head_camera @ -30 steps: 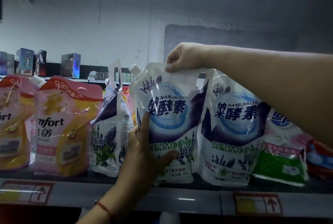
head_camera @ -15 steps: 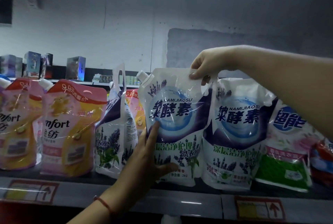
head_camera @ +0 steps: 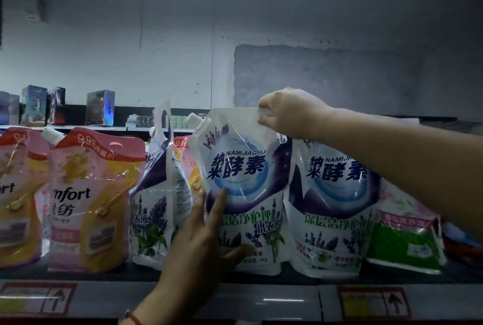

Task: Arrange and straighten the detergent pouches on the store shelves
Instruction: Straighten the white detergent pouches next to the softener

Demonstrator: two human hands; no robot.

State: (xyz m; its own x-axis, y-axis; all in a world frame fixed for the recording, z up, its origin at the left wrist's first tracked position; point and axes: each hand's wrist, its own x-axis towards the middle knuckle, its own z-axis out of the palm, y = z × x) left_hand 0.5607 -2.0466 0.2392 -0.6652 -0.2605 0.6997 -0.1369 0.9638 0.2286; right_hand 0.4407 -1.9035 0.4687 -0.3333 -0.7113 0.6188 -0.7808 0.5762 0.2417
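Observation:
A white and purple lavender detergent pouch stands upright at the middle of the shelf. My right hand pinches its top right corner. My left hand presses flat against its lower left side, thumb across the front. A matching pouch stands just right of it, touching. Another lavender pouch stands turned sideways on the left.
Pink and yellow softener pouches line the left end. A green and pink pouch leans at the right, partly under my right forearm. Small boxes sit on a far shelf. Price labels run along the shelf's front edge.
My right hand slid from the pouch's top middle to its top right corner. The pouch now stands straighter and closer to its twin. The camera view shifted slightly downward.

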